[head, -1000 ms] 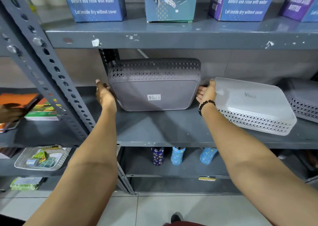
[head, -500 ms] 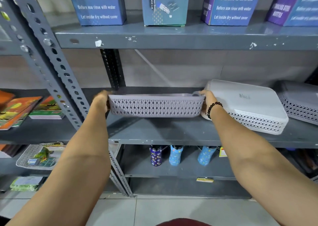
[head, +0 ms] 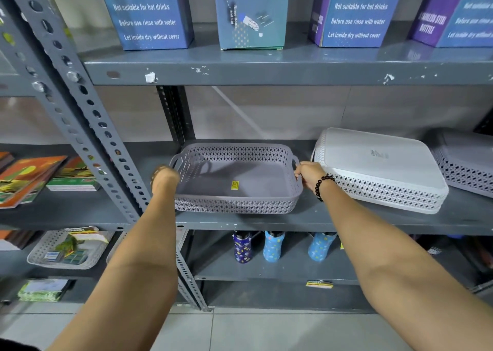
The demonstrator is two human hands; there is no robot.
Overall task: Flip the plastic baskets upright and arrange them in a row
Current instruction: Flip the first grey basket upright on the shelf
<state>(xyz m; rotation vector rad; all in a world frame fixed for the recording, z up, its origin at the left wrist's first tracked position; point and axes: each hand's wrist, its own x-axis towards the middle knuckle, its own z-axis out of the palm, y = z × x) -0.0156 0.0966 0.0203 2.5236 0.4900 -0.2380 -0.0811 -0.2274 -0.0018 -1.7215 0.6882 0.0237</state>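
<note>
Lilac lattice-sided plastic basket: upright on grey metal shelf, left hand and right hand grasping its ends. Risk: nudging upturned white lattice plastic basket at 3 o'clock.

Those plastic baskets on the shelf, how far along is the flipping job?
One is done: the grey basket sits open side up on the middle shelf. It is in hand, with the left hand and right hand at its two ends. Left to flip: the white basket beside it, upside down, and another grey basket at the right edge, also upside down. The row comes after.
</note>
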